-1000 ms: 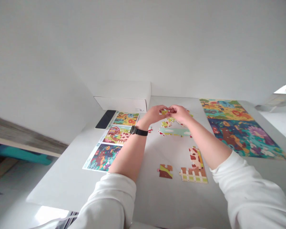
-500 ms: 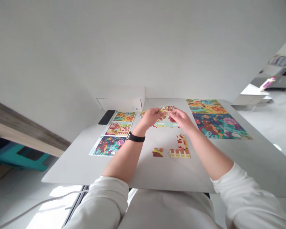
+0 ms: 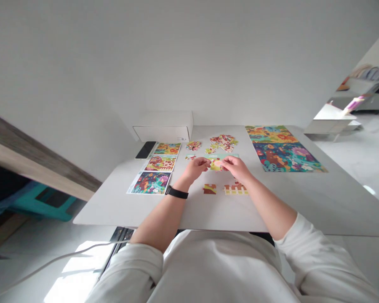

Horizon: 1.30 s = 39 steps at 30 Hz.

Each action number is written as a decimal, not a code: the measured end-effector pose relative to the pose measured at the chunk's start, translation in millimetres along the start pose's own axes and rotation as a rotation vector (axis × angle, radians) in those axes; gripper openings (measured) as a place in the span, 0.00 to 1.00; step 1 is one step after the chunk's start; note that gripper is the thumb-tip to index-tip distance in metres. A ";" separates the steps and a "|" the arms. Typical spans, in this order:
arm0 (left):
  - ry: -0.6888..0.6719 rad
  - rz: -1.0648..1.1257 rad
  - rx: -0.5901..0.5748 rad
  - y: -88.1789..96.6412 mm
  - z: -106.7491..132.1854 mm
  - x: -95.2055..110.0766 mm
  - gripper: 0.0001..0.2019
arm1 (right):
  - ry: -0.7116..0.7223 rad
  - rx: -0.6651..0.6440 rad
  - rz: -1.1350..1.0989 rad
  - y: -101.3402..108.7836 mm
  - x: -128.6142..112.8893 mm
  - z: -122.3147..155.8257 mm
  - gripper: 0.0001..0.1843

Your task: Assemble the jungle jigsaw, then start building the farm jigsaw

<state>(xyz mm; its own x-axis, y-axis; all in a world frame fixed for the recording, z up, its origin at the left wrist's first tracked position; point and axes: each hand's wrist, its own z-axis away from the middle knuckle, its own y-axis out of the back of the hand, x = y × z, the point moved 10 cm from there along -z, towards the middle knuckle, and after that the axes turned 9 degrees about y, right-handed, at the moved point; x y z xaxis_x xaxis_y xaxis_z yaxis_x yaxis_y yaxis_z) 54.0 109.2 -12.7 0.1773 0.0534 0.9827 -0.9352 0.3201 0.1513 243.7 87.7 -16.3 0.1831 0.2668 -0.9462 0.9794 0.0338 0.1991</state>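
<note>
Clock directions are centred on the held puzzle piece (image 3: 214, 165), with 12 o'clock facing the wall (image 3: 189, 63).

Grip: the left hand (image 3: 198, 166) and right hand (image 3: 236, 165) are pinched nearly closed, thumb against fingers, on the piece's 9 and 3 o'clock edges. The piece is yellow-green; its finer outline is too small to read.

Change: in the last second both hands have drawn back from the far side of the sky strip (image 3: 222, 155) to its near edge. The heap (image 3: 224, 141) of loose pieces at 1 o'clock, largely covered before, is now exposed. Judged from this, handling has shifted from the heap to the strip; whether the piece touches the strip cannot be determined.

Pose: the left forearm (image 3: 159, 219) enters from 7 o'clock, a black watch band (image 3: 177, 192) at its wrist. The right forearm (image 3: 268, 200) enters from 4 o'clock. Palms face inward.

Surroundings on the counter (image 3: 113, 206): fence section (image 3: 236, 190) at 5 o'clock, partly hidden; brown-and-green piece (image 3: 209, 189) at 6; picture sheet (image 3: 159, 163) at 9; box (image 3: 162, 132) at 10; poster (image 3: 284, 149) at 3.
</note>
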 end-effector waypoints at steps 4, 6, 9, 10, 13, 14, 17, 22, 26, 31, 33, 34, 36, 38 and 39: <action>-0.021 0.043 0.032 -0.5 0.7 -4.1 0.21 | -0.001 -0.002 0.011 -0.8 8.4 3.2 0.20; -0.044 0.042 0.017 -4.2 2.2 -2.9 0.20 | -0.002 0.003 0.023 0.1 8.7 4.2 0.19; -0.059 0.002 0.002 -8.0 2.9 -3.9 0.18 | -0.005 -0.003 0.032 -0.7 7.9 4.8 0.19; -0.063 -0.010 0.000 -8.2 2.7 -4.5 0.17 | -0.006 -0.005 0.032 -1.1 7.7 4.8 0.19; -0.073 -0.020 -0.021 -8.0 1.8 -5.2 0.15 | 0.000 -0.011 0.030 -2.3 6.9 4.2 0.20; -0.069 -0.017 -0.028 -7.7 1.5 -5.6 0.14 | 0.009 -0.013 0.034 -2.5 6.4 3.9 0.21; -0.054 -0.021 -0.016 -6.1 1.4 -6.1 0.14 | 0.041 -0.011 0.056 -2.0 5.5 2.9 0.22; -0.040 -0.051 0.009 -3.6 2.7 -3.4 0.16 | 0.040 -0.011 0.062 -2.2 9.0 3.6 0.20; -0.060 -0.161 0.125 34.3 4.3 7.6 0.15 | 0.062 -0.032 0.100 -1.6 7.3 3.9 0.19; 0.041 -0.268 0.302 110.4 7.2 3.4 0.12 | 0.075 -0.046 0.136 0.7 11.3 2.4 0.17; 0.164 -0.444 0.283 123.6 6.8 -10.7 0.10 | 0.072 -0.059 0.143 -0.4 13.5 2.4 0.17; 0.211 -0.542 0.264 126.4 6.8 -17.1 0.10 | 0.071 -0.065 0.147 -1.0 13.9 2.5 0.17; 0.273 -0.726 0.230 127.3 7.2 -27.1 0.10 | 0.068 -0.076 0.155 -2.2 13.7 3.0 0.17; 0.318 -0.855 0.203 125.5 7.7 -34.1 0.10 | 0.066 -0.080 0.165 -2.4 12.6 3.4 0.18; 0.342 -0.895 0.190 124.2 8.1 -37.0 0.11 | 0.063 -0.080 0.170 -2.2 12.4 3.6 0.18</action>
<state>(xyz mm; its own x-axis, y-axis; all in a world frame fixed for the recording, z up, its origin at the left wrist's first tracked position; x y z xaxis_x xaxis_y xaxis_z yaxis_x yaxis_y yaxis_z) -71.2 139.4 -29.4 0.8971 0.1461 0.4169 -0.4403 0.2200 0.8705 244.1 87.5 -29.4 0.3374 0.3347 -0.8799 0.9245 0.0586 0.3768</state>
